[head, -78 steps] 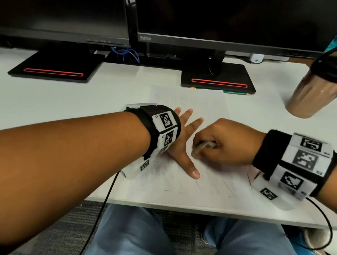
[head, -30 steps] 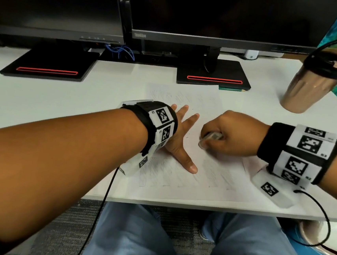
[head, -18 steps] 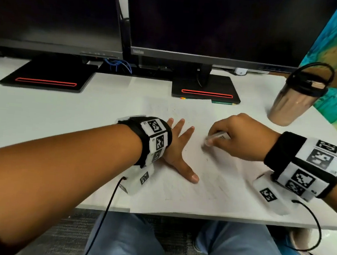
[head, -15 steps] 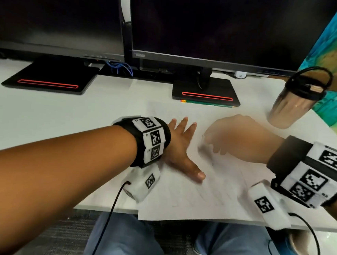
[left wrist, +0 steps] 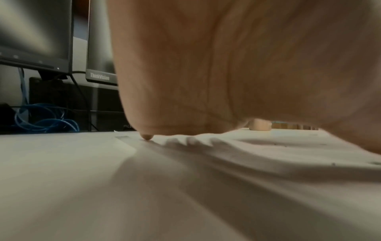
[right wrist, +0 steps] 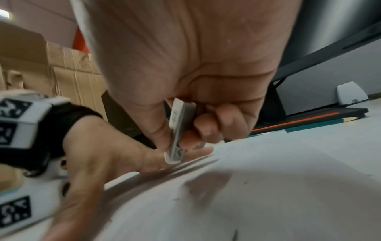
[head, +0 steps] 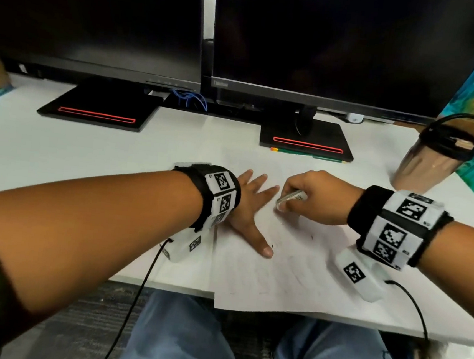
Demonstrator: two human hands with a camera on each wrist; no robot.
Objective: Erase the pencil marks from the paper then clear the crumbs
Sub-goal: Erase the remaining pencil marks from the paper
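we judge ourselves mid-erasing: faint pencil marks (head: 293,274) still show on the near part of the paper (head: 247,296), dark crumbs (head: 312,236) lie scattered on it, and no clearing has begun. our left hand (head: 249,209) lies flat with fingers spread on the paper's left half, pinning it, while our right hand (head: 315,197) pinches the eraser (head: 289,198) between thumb and fingers. in the right wrist view the eraser's tip hangs just above the paper's far part, just beside the left fingertips (head: 272,188).
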